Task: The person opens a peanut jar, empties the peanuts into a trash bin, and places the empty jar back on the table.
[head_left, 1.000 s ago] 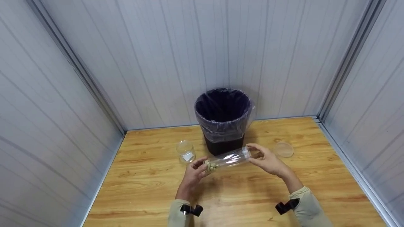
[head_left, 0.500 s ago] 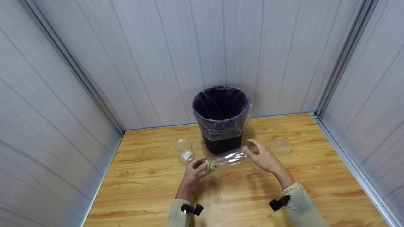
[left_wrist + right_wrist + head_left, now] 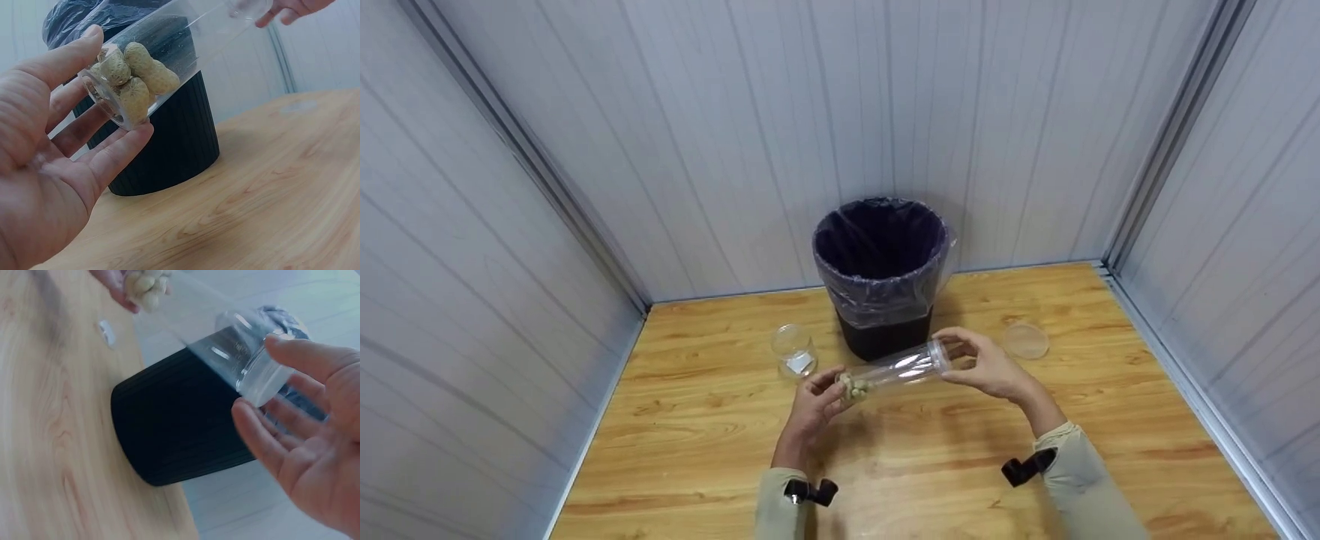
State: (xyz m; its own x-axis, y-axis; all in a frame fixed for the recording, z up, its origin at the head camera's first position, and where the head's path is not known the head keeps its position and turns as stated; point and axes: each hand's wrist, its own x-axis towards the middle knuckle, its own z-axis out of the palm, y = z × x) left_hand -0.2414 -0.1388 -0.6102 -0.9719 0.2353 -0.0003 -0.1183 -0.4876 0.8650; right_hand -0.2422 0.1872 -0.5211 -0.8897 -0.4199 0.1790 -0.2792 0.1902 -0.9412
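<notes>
Remotely, I judged that the clear tube (image 3: 901, 369) in front of the bin (image 3: 881, 336) needed even, gentle pressure, the left hand (image 3: 812, 409) pinching its lower end by the peanuts (image 3: 149, 73), the right hand (image 3: 991, 369) its raised end.

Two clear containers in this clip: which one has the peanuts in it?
The long tube tilted between the left hand and right hand; peanuts sit at its left-hand end. The other, a shorter jar left of the bin, shows none.

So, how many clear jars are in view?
2: the tilted jar, peanuts inside, between left hand and right hand; the other jar on the table, left of the bin.
</notes>
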